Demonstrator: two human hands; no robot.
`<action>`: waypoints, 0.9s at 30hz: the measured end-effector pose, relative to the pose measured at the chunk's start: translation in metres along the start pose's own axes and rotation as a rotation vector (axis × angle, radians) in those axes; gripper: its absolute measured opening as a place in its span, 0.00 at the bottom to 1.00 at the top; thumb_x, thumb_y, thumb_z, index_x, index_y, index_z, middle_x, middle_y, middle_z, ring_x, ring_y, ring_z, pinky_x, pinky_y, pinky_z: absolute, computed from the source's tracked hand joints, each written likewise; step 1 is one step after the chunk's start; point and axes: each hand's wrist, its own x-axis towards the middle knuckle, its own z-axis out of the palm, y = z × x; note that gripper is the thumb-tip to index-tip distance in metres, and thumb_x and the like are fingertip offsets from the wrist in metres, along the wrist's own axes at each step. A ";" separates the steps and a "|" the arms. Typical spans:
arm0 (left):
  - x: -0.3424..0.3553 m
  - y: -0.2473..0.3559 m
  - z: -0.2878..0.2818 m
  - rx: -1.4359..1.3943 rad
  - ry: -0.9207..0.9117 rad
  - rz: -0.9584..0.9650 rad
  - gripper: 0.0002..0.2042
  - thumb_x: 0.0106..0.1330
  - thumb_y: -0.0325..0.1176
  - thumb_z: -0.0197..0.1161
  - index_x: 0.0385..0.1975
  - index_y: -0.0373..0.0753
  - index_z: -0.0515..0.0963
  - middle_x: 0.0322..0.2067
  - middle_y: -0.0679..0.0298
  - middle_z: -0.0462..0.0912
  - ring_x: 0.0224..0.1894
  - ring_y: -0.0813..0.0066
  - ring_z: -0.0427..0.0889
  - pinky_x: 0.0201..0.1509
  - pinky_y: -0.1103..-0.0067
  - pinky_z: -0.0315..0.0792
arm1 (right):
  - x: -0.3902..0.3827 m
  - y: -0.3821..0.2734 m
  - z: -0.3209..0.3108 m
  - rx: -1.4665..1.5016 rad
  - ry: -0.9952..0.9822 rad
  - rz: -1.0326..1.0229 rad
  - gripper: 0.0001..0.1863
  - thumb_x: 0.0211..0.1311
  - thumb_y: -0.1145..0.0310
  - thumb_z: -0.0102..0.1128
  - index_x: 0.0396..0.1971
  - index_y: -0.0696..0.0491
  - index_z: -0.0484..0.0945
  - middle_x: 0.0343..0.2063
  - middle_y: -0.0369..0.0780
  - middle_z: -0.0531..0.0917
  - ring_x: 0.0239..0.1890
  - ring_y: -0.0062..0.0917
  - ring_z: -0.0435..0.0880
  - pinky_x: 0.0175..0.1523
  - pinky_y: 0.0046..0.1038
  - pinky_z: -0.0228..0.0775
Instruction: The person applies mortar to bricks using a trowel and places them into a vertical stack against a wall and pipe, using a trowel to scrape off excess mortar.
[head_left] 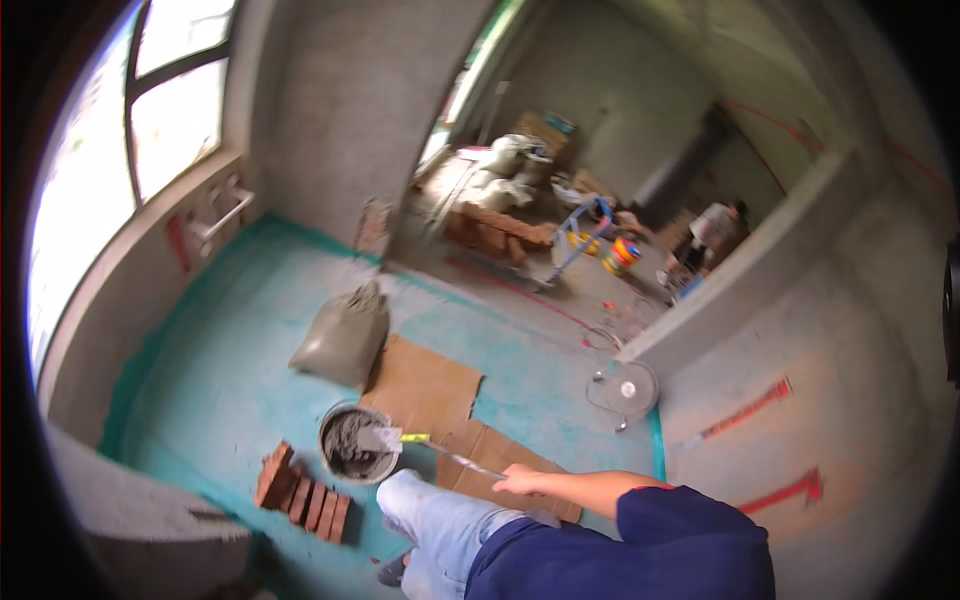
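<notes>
My right hand (pixel 515 480) is closed around the long, silvery handle of a shovel (pixel 462 461). Near its head the tool has a yellow-green section, and its flat pale blade (pixel 380 438) rests in wet grey mortar (pixel 350 440). A round bucket (pixel 324 452) holds the mortar and stands just in front of my jeans-clad knee. My left hand does not show in the picture.
Left of my leg sits a stack of red bricks (pixel 310 505). Flattened cardboard (pixel 425 380) lies beside the bucket, next to a full sack (pixel 345 335). A round floor fan (pixel 630 390) stands by the wall. Beyond the opening, another person (pixel 712 232) bends near more sacks and bricks.
</notes>
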 end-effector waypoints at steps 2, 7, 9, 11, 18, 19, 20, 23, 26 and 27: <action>0.007 -0.004 0.026 0.062 -0.020 -0.080 0.38 0.67 0.59 0.47 0.70 0.42 0.50 0.65 0.40 0.55 0.57 0.40 0.68 0.56 0.41 0.62 | 0.012 0.004 0.017 0.082 0.039 -0.057 0.20 0.56 0.48 0.58 0.22 0.53 0.76 0.12 0.39 0.74 0.12 0.28 0.74 0.19 0.35 0.67; 0.010 0.006 0.063 0.148 -0.072 -0.177 0.38 0.67 0.58 0.48 0.71 0.42 0.49 0.66 0.41 0.52 0.60 0.41 0.65 0.59 0.41 0.58 | 0.018 -0.014 0.037 0.134 0.068 -0.035 0.19 0.56 0.53 0.58 0.18 0.54 0.76 0.12 0.41 0.76 0.13 0.30 0.78 0.21 0.33 0.71; 0.012 0.014 0.077 0.167 -0.090 -0.182 0.38 0.67 0.57 0.49 0.71 0.42 0.48 0.67 0.41 0.51 0.61 0.41 0.63 0.60 0.41 0.56 | 0.019 -0.016 0.037 0.089 0.137 -0.046 0.19 0.55 0.54 0.57 0.17 0.54 0.78 0.12 0.41 0.77 0.12 0.31 0.78 0.22 0.34 0.73; 0.010 0.022 0.084 0.180 -0.093 -0.179 0.38 0.67 0.57 0.50 0.71 0.42 0.48 0.67 0.41 0.50 0.63 0.41 0.62 0.62 0.41 0.54 | 0.017 -0.022 0.037 0.054 0.167 -0.046 0.19 0.54 0.53 0.57 0.18 0.55 0.79 0.12 0.41 0.78 0.13 0.31 0.79 0.23 0.34 0.73; -0.026 0.115 0.080 0.080 -0.148 0.068 0.39 0.67 0.56 0.52 0.71 0.43 0.47 0.69 0.42 0.46 0.67 0.42 0.57 0.66 0.41 0.48 | -0.013 -0.079 0.048 0.334 0.085 -0.406 0.20 0.54 0.51 0.61 0.26 0.56 0.82 0.20 0.38 0.82 0.22 0.22 0.78 0.31 0.33 0.71; -0.029 0.128 0.079 0.020 -0.193 0.077 0.39 0.67 0.55 0.53 0.72 0.43 0.46 0.69 0.42 0.45 0.67 0.42 0.56 0.67 0.41 0.47 | -0.012 -0.071 0.054 0.295 0.096 -0.412 0.20 0.56 0.51 0.63 0.28 0.56 0.82 0.22 0.37 0.82 0.26 0.19 0.77 0.33 0.32 0.71; -0.042 0.149 0.089 -0.019 -0.274 0.140 0.39 0.67 0.55 0.53 0.72 0.43 0.46 0.70 0.42 0.45 0.68 0.42 0.56 0.67 0.41 0.46 | -0.053 -0.117 0.043 0.329 0.072 -0.519 0.21 0.57 0.51 0.64 0.28 0.57 0.82 0.21 0.37 0.80 0.26 0.20 0.77 0.32 0.32 0.70; -0.069 0.182 0.149 -0.054 -0.495 0.252 0.41 0.67 0.56 0.53 0.72 0.42 0.44 0.71 0.42 0.37 0.72 0.42 0.47 0.70 0.42 0.38 | -0.133 -0.197 0.041 0.396 0.029 -0.707 0.18 0.59 0.54 0.64 0.20 0.54 0.77 0.15 0.32 0.76 0.18 0.16 0.72 0.23 0.26 0.63; -0.083 0.209 0.205 -0.123 -0.500 0.410 0.42 0.64 0.63 0.51 0.70 0.40 0.51 0.67 0.42 0.56 0.67 0.39 0.58 0.68 0.44 0.51 | -0.175 -0.272 0.047 0.604 -0.272 -0.943 0.20 0.59 0.62 0.65 0.12 0.51 0.71 0.10 0.30 0.72 0.14 0.12 0.68 0.19 0.20 0.58; -0.082 0.205 0.217 -0.125 -0.581 0.468 0.41 0.65 0.59 0.54 0.69 0.36 0.50 0.66 0.40 0.54 0.67 0.39 0.59 0.70 0.45 0.49 | -0.165 -0.280 0.056 0.624 -0.362 -1.071 0.20 0.60 0.64 0.65 0.11 0.51 0.70 0.10 0.30 0.71 0.13 0.12 0.67 0.19 0.19 0.58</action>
